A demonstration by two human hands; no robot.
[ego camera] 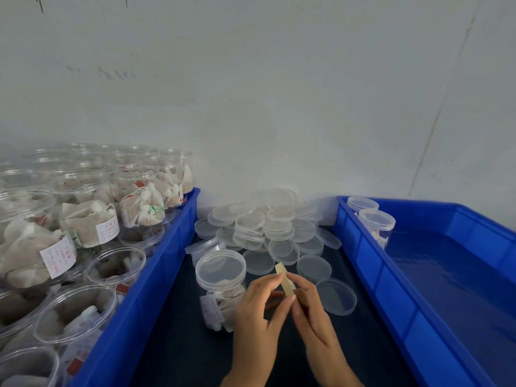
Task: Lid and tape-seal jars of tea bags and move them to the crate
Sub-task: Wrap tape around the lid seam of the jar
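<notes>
Two bare hands meet low in the middle of the view, above a dark work surface (173, 353). Left hand (258, 314) and right hand (310, 311) together pinch a short strip of pale yellowish tape (284, 280), which stands upright between the thumbs and fingertips. Both hands have their fingers curled narrowly round the strip.

Just left of the hands stands a clear plastic jar (219, 289) of tea bags, its clear lid already on. A white label with red print shows through its wall, too blurred to read.

Behind the hands lies a loose heap of clear round lids (262, 227), with a few single ones spread on the dark surface near the right hand.

On the left, a blue crate (156, 261) is packed with open jars of tea bags (92, 224). White tags with red print hang on the bags; the writing cannot be made out.

On the right, a second blue crate (371, 263) holds two lidded jars (374, 222) in its far corner, side by side against the near wall. A pale wall (279, 93) rises behind everything.
</notes>
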